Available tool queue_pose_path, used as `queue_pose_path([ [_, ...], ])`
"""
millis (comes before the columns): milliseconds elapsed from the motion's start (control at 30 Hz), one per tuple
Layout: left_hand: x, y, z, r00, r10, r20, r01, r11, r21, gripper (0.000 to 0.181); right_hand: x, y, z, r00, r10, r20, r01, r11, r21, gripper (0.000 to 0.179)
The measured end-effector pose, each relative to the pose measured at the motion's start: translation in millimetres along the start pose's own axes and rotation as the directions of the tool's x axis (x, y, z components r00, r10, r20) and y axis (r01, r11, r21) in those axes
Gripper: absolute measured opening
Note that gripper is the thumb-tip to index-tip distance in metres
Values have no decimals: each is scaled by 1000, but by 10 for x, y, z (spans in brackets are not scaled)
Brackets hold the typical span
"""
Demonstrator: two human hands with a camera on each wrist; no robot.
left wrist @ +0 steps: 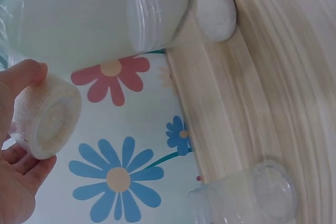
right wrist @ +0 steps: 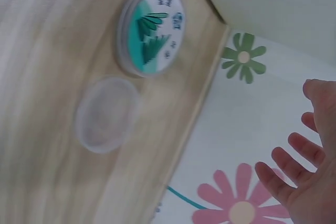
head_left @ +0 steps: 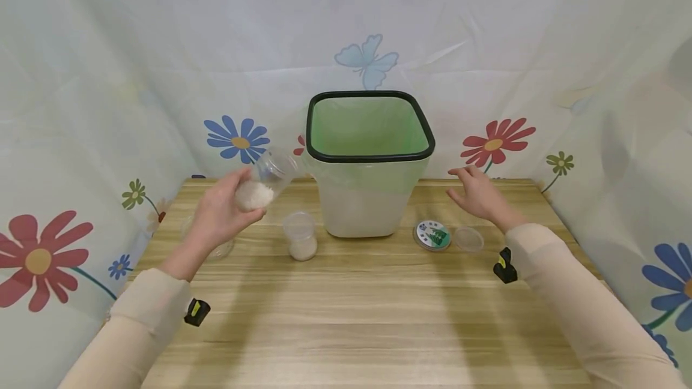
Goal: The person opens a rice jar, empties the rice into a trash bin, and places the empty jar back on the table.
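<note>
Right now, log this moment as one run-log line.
left hand: holds tilted jar of white grains | right hand: open, above table | bin: green-lined, upright | lids: on table

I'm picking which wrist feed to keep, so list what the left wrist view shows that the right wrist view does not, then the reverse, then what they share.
Only the left wrist view shows the left hand gripping a clear jar of white grains, a second open jar with grains standing on the table, and an empty jar.

Only the right wrist view shows the right hand with fingers spread, holding nothing, a green-printed lid and a clear lid.

Both show the wooden table, the flowered cloth and the pale bin.
</note>
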State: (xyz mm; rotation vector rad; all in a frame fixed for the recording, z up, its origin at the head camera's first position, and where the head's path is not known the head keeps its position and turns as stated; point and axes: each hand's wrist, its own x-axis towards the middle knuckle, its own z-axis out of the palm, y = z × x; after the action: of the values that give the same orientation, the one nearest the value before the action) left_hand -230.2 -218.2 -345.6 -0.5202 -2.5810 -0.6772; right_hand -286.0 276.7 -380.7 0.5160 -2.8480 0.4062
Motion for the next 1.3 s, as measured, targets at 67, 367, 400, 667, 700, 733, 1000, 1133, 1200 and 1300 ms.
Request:
queue_pose_path([
  [67,32,5,-29,1000,-1,6,1,1000,12,78,38,-18,-50,1000,4,8,-4,1000,-2,46],
  [367,136,26,-120,1000,-20,14,19,999,33,78,227,-138,-283,995,66,78,-67,998,7,52],
  [400,145,31,-126,1000,-22,13,21,999,34,78,244,-149,-303,994,75,85,-75,997,4,52],
  [667,254,67,-169,1000,-12,-3,12,998,67,76,400,-275,-474,995,56,84,-54,998,-26,50],
  [700,274,70,-177,1000,-9,-3,9,998,68,76,419,-292,-501,995,55,83,-53,998,-32,50],
  [733,295,76,-187,1000,-8,-3,9,998,68,75,438,-305,-529,995,57,85,-54,998,-39,49],
  [1000,447,120,-286,1000,-18,21,16,997,72,78,567,-401,-724,993,64,99,-58,996,-60,47],
  [1133,505,147,-322,1000,-9,21,7,997,73,77,606,-449,-812,989,83,123,-75,995,-69,47],
  [1200,535,168,-340,999,-18,27,16,997,75,78,624,-477,-864,987,89,134,-80,994,-73,48],
  [1300,582,196,-364,999,-24,34,21,996,87,78,659,-525,-942,984,97,147,-89,994,-61,48],
])
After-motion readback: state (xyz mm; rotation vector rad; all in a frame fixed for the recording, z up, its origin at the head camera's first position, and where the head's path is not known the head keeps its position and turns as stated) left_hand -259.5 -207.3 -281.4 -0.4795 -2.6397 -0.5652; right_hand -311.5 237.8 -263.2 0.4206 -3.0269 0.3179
